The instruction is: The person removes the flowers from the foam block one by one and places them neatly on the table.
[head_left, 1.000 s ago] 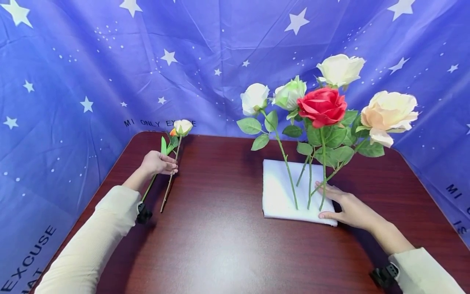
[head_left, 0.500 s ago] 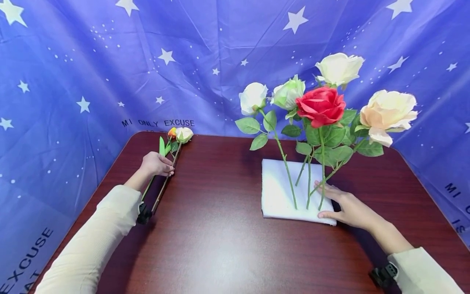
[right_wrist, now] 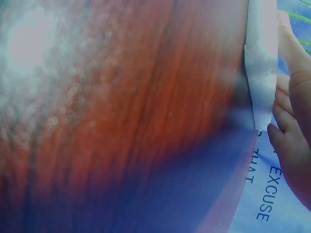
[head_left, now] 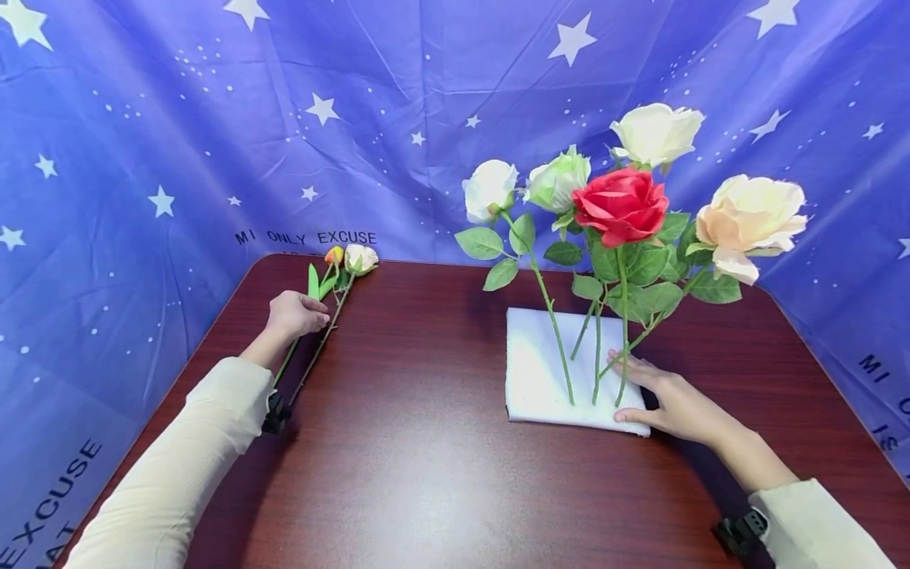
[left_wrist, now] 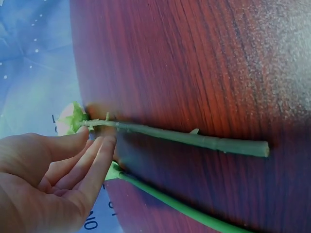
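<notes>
A blue-violet fabric backdrop [head_left: 384,174] printed with white stars and black lettering is hanging behind and around a dark red-brown, wood-grained worktop [head_left: 426,379]. Toward the right of the worktop, a flat white foam block [head_left: 533,363] is lying and holding up five long-stemmed artificial flowers: a large peach-cream rose [head_left: 752,217] leaning to the right, a full red rose [head_left: 621,207], a cream-white rose [head_left: 657,136] standing highest, a green-tinged white rose [head_left: 559,182] and a rounded white rose [head_left: 490,191] on the left.

The right hand [head_left: 675,399] is resting on the block's right edge, fingers extended and thumb spread apart, its grip lying loose on the foam.

At the far left, the left hand [head_left: 293,316] is hovering low over two loose flowers; its grip is standing partly open, holding nothing, thumb and fingertips close to a stem, though whether they are touching it I cannot tell. That stem is belonging to a small pale cream rose [head_left: 361,259] lying on the worktop; just beside its bloom, a smaller orange-yellow tulip [head_left: 334,254] is lying, its green stem running beneath the hand.
</notes>
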`<state>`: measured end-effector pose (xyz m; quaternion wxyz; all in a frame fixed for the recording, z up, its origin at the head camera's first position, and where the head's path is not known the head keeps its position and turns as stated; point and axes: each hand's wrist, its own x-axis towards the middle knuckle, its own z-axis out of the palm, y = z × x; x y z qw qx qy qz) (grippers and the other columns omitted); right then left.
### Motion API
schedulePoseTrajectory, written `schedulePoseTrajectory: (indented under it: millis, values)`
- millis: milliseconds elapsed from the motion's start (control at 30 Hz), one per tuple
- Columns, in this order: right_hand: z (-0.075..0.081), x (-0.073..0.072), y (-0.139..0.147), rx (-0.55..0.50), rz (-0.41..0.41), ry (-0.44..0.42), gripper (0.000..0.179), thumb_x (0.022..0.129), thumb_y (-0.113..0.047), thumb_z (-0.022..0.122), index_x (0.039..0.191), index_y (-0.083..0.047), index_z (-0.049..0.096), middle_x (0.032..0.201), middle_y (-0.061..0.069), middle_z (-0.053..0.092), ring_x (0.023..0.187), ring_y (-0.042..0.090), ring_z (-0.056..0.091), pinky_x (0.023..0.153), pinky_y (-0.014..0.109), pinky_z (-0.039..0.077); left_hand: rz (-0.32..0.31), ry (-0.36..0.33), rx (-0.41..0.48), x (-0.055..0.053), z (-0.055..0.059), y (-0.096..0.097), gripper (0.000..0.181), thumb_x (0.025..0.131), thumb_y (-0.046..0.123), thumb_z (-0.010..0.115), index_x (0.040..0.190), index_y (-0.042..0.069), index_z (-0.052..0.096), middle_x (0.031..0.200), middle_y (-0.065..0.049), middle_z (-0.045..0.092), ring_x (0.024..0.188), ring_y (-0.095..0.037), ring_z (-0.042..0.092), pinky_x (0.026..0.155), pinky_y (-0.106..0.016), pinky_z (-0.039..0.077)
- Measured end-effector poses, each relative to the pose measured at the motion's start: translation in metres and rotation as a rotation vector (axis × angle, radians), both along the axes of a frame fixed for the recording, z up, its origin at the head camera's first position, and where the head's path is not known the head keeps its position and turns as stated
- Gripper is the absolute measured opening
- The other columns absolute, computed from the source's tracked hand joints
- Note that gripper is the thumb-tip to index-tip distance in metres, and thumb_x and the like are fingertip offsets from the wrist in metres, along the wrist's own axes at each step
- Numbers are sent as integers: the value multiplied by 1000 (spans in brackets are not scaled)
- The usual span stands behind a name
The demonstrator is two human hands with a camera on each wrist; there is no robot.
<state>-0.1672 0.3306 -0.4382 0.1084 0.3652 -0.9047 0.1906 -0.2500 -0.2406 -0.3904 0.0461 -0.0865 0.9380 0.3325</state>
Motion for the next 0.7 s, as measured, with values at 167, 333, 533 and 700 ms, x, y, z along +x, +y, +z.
schedulePoseTrajectory:
  millis: [167, 333, 533, 700]
  values:
    - [-1, 0, 1, 8, -4, 1, 75, 67, -31, 85, 127, 5, 58, 130, 28, 58, 136, -21, 8, 110, -7, 12, -4, 48, -37, 3, 4, 2, 27, 87, 13, 68, 107, -5, 70, 84, -16, 76, 56, -1, 64, 64, -17, 53]
    - [-1, 0, 2, 0, 2, 9, 75, 66, -30, 86, 127, 5, 58, 129, 29, 58, 136, -20, 9, 110, -7, 12, -14, 101, -68, 3, 4, 8, 31, 88, 19, 67, 112, -1, 69, 97, -15, 74, 83, -19, 72, 94, -40, 51]
    - [-2, 0, 2, -3, 8, 18, 76, 65, -29, 86, 127, 5, 58, 128, 30, 58, 136, -21, 9, 109, -7, 12, -53, 80, 18, 1, 3, 25, 39, 91, 24, 64, 122, 0, 64, 113, -17, 70, 113, -32, 64, 103, -44, 48]
    - [-1, 0, 1, -10, 12, 17, 75, 65, -29, 86, 126, 5, 58, 129, 30, 58, 137, -20, 10, 110, -7, 12, -94, 140, 88, 1, 2, 45, 40, 93, 25, 62, 125, 1, 62, 126, -19, 65, 121, -34, 58, 106, -46, 46]
